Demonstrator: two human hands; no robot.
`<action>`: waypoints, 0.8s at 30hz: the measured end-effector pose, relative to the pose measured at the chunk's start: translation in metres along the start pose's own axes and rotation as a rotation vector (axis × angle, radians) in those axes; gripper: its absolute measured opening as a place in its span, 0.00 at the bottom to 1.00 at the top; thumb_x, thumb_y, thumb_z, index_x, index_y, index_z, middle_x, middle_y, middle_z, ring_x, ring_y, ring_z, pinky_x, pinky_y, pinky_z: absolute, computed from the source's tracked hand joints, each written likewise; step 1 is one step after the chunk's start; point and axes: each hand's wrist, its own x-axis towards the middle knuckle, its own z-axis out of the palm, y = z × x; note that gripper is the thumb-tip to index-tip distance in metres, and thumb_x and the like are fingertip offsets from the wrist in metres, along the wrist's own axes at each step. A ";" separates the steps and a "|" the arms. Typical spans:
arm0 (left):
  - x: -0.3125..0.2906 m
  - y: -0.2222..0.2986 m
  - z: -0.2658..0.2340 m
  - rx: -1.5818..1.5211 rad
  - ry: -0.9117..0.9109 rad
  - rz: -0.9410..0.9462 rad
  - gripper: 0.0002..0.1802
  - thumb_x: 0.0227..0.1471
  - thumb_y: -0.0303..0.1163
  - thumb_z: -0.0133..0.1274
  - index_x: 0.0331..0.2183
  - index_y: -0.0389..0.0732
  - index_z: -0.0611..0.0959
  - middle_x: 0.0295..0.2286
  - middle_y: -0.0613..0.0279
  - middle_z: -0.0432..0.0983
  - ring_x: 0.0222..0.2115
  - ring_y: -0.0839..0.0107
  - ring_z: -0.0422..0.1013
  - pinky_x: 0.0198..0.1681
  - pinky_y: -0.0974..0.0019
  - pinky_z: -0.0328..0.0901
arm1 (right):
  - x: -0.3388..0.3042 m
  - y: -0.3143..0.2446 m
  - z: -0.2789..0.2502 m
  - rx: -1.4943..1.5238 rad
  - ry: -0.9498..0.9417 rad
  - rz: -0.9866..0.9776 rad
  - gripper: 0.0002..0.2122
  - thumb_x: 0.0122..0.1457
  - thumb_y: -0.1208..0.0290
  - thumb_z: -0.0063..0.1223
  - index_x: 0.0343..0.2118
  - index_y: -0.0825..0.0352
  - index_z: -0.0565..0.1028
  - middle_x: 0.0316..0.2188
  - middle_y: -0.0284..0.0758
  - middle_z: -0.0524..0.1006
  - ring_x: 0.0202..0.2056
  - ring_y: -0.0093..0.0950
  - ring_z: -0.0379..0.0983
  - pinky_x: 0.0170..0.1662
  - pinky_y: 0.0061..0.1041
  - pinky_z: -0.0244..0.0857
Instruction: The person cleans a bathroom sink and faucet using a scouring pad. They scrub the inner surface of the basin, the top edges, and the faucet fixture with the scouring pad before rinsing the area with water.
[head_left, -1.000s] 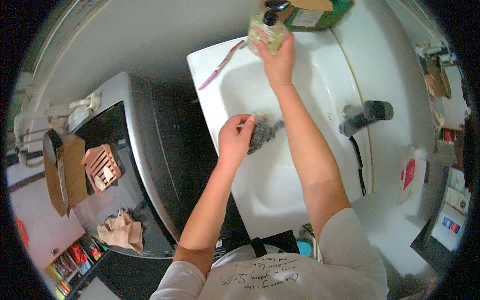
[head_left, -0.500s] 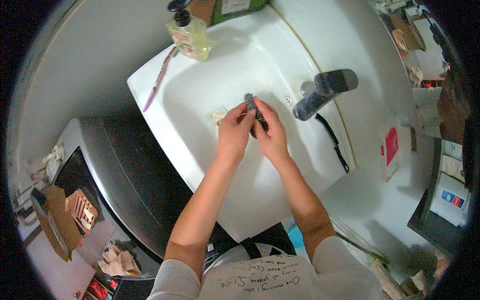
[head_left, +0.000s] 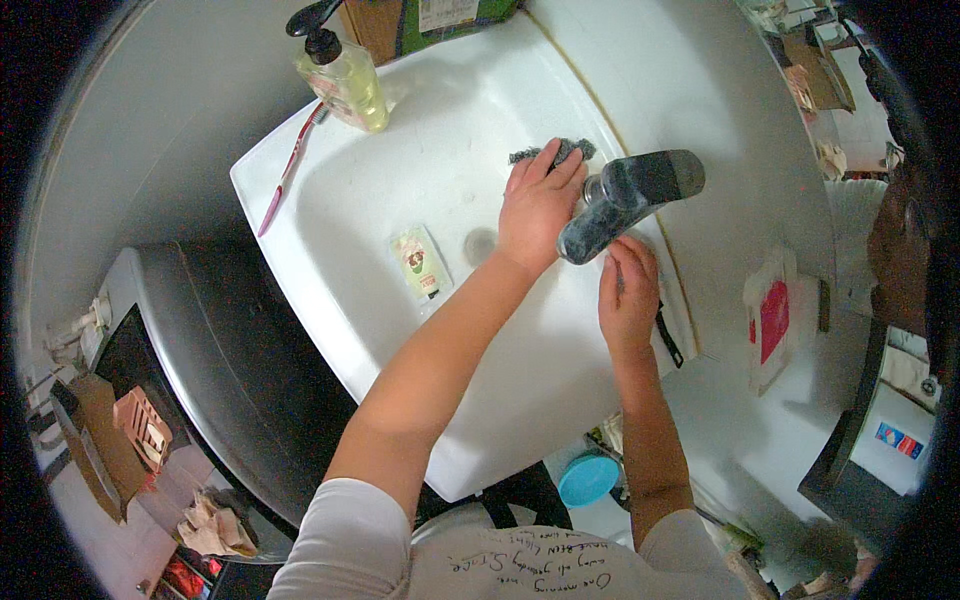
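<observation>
My left hand (head_left: 541, 208) reaches to the sink's inner wall beside the tap (head_left: 622, 208). Its fingers curl over a dark grey scouring pad (head_left: 524, 156), pressing it against the white basin; the pad shows on both sides of the fingertips. To the right of the tap spout, my right hand (head_left: 632, 295) has its thumb and fingers drawn together. A small dark patch shows between them, too unclear to name. Just below that hand a thin black handle (head_left: 669, 338) lies on the sink ledge, its upper part covered by the hand.
A small pale green packet (head_left: 420, 264) lies in the sink (head_left: 350, 190) beside the drain (head_left: 480, 245). On the left rim rest a toothbrush (head_left: 285, 180) and a pump soap bottle (head_left: 346, 88). A black rounded appliance (head_left: 220, 350) stands left; a light-blue lid (head_left: 588, 481) sits below.
My hands have parted from together above the basin. The left moved up and right with the scouring pad onto the sink wall; the right moved beside the tap. The packet is now uncovered.
</observation>
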 end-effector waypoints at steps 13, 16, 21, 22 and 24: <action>0.096 -0.102 0.000 0.362 0.033 0.046 0.20 0.54 0.27 0.45 0.48 0.37 0.79 0.55 0.53 0.70 0.56 0.50 0.65 0.63 0.50 0.56 | 0.037 0.043 0.018 -0.118 -0.008 -0.116 0.07 0.57 0.79 0.49 0.38 0.75 0.71 0.41 0.55 0.72 0.45 0.55 0.68 0.51 0.50 0.60; 0.082 -0.073 0.021 0.218 0.010 -0.033 0.20 0.55 0.27 0.45 0.49 0.36 0.78 0.56 0.49 0.69 0.56 0.47 0.65 0.63 0.50 0.56 | 0.032 0.047 0.012 -0.129 -0.089 -0.055 0.09 0.57 0.78 0.49 0.40 0.75 0.72 0.43 0.54 0.72 0.47 0.54 0.67 0.54 0.49 0.59; 0.048 -0.028 0.018 0.068 -0.184 0.189 0.26 0.50 0.32 0.50 0.52 0.38 0.76 0.60 0.53 0.65 0.60 0.51 0.61 0.65 0.52 0.55 | 0.027 0.043 -0.001 -0.137 -0.158 0.007 0.13 0.58 0.78 0.49 0.47 0.73 0.72 0.48 0.52 0.71 0.52 0.52 0.65 0.58 0.47 0.56; 0.055 -0.031 0.017 0.105 -0.180 0.191 0.26 0.50 0.31 0.49 0.53 0.38 0.76 0.60 0.54 0.65 0.60 0.51 0.61 0.65 0.52 0.55 | 0.026 0.043 -0.007 -0.144 -0.192 0.020 0.14 0.58 0.78 0.49 0.48 0.73 0.72 0.49 0.52 0.71 0.53 0.51 0.65 0.59 0.47 0.56; 0.075 -0.051 0.014 0.190 -0.175 0.184 0.26 0.52 0.29 0.48 0.54 0.38 0.75 0.60 0.55 0.65 0.60 0.52 0.61 0.65 0.52 0.55 | 0.014 0.036 -0.012 -0.126 -0.183 0.026 0.15 0.59 0.77 0.50 0.49 0.72 0.71 0.52 0.50 0.70 0.55 0.51 0.64 0.61 0.47 0.55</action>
